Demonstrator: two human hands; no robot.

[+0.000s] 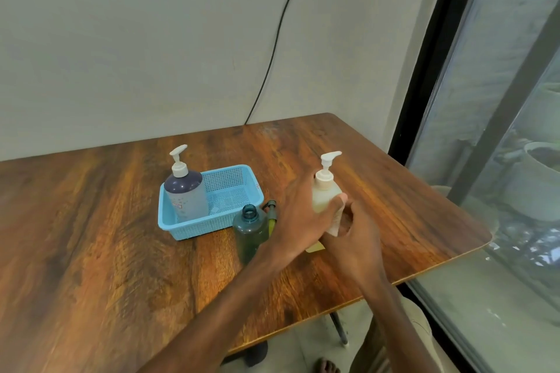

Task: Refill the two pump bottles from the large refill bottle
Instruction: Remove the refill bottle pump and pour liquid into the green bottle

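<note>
1. Where the bench (91,236) nears its right edge, one cream pump bottle (324,194) leans a little, its white pump head still on; whether its base touches the wood cannot be told.
2. Two hands hold it. The left grip (300,218) wraps the body from the left, thumb across the front. The right grip (356,233) is clasped round the lower part.
3. Three bottles show in all: two with pump heads on, one open at the neck.
4. The second pump bottle, a purple pump bottle (186,194), stands upright in the left end of the one blue basket (197,230).
5. The open teal bottle (250,232) stands on the bench just in front of the basket's right corner, beside the left wrist.
6. One loose pump (271,212), with a yellow tube, lies just right of the teal bottle.
7. One black cable (272,54) runs down the wall behind.
</note>
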